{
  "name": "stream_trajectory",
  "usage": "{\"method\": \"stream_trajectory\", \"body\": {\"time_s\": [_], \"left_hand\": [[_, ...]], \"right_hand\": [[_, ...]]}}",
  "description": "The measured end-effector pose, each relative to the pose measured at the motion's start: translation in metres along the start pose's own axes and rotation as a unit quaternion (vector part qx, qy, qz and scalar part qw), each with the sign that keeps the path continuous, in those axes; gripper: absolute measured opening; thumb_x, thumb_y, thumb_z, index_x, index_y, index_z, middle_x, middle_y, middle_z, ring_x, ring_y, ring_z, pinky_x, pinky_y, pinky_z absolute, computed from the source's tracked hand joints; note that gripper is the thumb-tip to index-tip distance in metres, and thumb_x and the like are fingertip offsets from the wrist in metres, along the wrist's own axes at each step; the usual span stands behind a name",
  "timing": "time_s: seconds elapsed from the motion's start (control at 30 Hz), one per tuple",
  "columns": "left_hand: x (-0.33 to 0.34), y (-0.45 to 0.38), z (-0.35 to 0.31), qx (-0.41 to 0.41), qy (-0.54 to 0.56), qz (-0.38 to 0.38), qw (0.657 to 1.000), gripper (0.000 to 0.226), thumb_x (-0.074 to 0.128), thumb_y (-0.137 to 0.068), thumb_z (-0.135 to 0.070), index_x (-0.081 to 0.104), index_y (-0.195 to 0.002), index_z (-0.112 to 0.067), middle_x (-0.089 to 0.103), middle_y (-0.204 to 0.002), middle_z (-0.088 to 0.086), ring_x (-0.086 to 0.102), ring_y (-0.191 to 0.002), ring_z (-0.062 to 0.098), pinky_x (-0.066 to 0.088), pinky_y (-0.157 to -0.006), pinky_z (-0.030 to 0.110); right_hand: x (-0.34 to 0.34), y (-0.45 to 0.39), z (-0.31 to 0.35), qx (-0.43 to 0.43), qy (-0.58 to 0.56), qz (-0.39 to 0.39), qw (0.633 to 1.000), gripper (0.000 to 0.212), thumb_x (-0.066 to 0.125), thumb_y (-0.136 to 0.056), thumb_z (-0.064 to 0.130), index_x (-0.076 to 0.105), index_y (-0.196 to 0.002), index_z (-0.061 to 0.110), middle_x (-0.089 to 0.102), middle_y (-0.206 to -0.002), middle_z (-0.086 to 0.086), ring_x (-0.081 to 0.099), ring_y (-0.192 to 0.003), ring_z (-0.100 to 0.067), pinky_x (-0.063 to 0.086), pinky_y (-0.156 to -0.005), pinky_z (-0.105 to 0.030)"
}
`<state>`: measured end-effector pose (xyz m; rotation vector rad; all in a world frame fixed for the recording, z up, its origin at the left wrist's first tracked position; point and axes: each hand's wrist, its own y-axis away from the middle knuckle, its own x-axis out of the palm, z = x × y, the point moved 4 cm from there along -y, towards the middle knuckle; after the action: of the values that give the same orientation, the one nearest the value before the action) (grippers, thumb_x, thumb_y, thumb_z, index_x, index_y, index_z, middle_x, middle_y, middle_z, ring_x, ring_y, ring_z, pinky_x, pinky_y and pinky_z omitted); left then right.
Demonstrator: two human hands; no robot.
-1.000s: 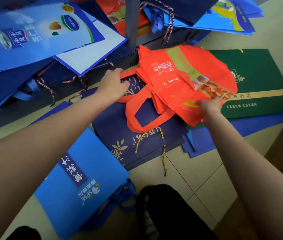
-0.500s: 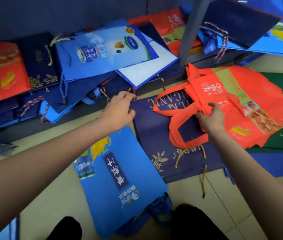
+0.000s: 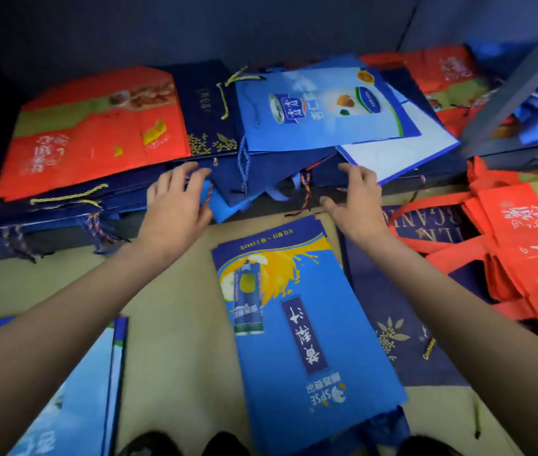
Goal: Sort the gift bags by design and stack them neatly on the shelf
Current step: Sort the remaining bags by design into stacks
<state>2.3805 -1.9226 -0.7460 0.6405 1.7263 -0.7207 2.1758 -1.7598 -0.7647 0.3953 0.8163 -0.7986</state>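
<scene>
A messy pile of gift bags lies on the low shelf: a red bag [image 3: 96, 136] at the left, a navy bag with gold print [image 3: 205, 106], and a light blue bag [image 3: 320, 106] on top of a white-sided bag [image 3: 402, 153]. My left hand [image 3: 175, 205] rests with straight fingers on the front edge of the navy stack, touching a blue bag corner [image 3: 220, 207]. My right hand [image 3: 356, 199] is spread open at the pile's front edge, under the light blue bag, and holds nothing.
On the floor lie a blue juice-print bag [image 3: 294, 324], a navy bag [image 3: 392, 324], a heap of red fabric bags [image 3: 524, 245] at the right and another blue bag [image 3: 80, 390] at the bottom left. A grey shelf post [image 3: 517, 93] stands at the right.
My right hand let go of the red fabric bags and moved left to the shelf pile. My left hand moved up onto the navy stack. The view swung left and up.
</scene>
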Motion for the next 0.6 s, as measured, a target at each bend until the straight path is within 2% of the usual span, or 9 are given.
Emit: {"method": "stream_trajectory", "body": {"time_s": [0.1, 0.27, 0.33, 0.4, 0.53, 0.6], "left_hand": [[-0.009, -0.007, 0.042, -0.065, -0.031, -0.018, 0.997, 0.054, 0.055, -0.089, -0.016, 0.039, -0.14, -0.007, 0.036, -0.145, 0.015, 0.034, -0.129, 0.035, 0.025, -0.104, 0.048], [-0.009, -0.026, 0.095, -0.134, -0.083, 0.032, 0.987, 0.057, 0.05, -0.095, -0.026, 0.026, -0.146, -0.013, 0.019, -0.155, 0.011, 0.02, -0.141, 0.028, 0.017, -0.111, 0.043], [-0.009, -0.036, 0.102, -0.135, -0.107, 0.064, 0.983, 0.058, 0.05, -0.096, -0.03, 0.024, -0.145, -0.011, 0.03, -0.15, 0.014, 0.029, -0.138, 0.028, 0.018, -0.111, 0.042], [-0.006, -0.039, 0.101, -0.139, -0.121, 0.08, 0.98, 0.056, 0.048, -0.097, -0.029, 0.024, -0.142, -0.006, 0.048, -0.134, 0.017, 0.044, -0.125, 0.031, 0.023, -0.108, 0.041], [0.003, -0.03, 0.094, -0.089, -0.221, 0.064, 0.969, 0.056, 0.047, -0.089, -0.004, 0.023, -0.14, -0.001, 0.06, -0.116, 0.014, 0.052, -0.114, 0.03, 0.027, -0.103, 0.035], [0.002, -0.028, 0.1, -0.058, -0.251, 0.056, 0.965, 0.058, 0.048, -0.085, 0.0, 0.026, -0.138, -0.004, 0.064, -0.107, 0.013, 0.054, -0.109, 0.03, 0.026, -0.103, 0.033]], "right_hand": [[0.023, 0.002, 0.026, -0.039, 0.027, 0.001, 0.999, 0.058, 0.064, -0.085, 0.017, 0.039, -0.136, 0.012, 0.03, -0.142, -0.014, 0.029, -0.128, -0.035, 0.026, -0.104, -0.041], [0.054, -0.003, 0.07, -0.069, 0.024, 0.02, 0.997, 0.057, 0.062, -0.086, 0.016, 0.037, -0.138, 0.011, 0.029, -0.143, -0.015, 0.028, -0.128, -0.035, 0.026, -0.103, -0.04], [0.063, -0.005, 0.083, -0.083, 0.024, 0.022, 0.996, 0.057, 0.062, -0.087, 0.016, 0.038, -0.138, 0.011, 0.029, -0.143, -0.015, 0.028, -0.128, -0.036, 0.024, -0.105, -0.038], [0.069, -0.005, 0.091, -0.085, 0.024, 0.023, 0.996, 0.056, 0.062, -0.087, 0.016, 0.039, -0.137, 0.01, 0.03, -0.142, -0.015, 0.029, -0.127, -0.036, 0.024, -0.106, -0.037], [0.075, 0.0, 0.093, -0.064, 0.008, 0.037, 0.997, 0.055, 0.061, -0.088, 0.015, 0.039, -0.137, 0.01, 0.029, -0.142, -0.015, 0.028, -0.128, -0.034, 0.023, -0.104, -0.033], [0.073, 0.003, 0.09, -0.059, 0.002, 0.039, 0.997, 0.054, 0.061, -0.088, 0.015, 0.039, -0.136, 0.009, 0.03, -0.142, -0.014, 0.028, -0.128, -0.033, 0.023, -0.105, -0.033]]}}
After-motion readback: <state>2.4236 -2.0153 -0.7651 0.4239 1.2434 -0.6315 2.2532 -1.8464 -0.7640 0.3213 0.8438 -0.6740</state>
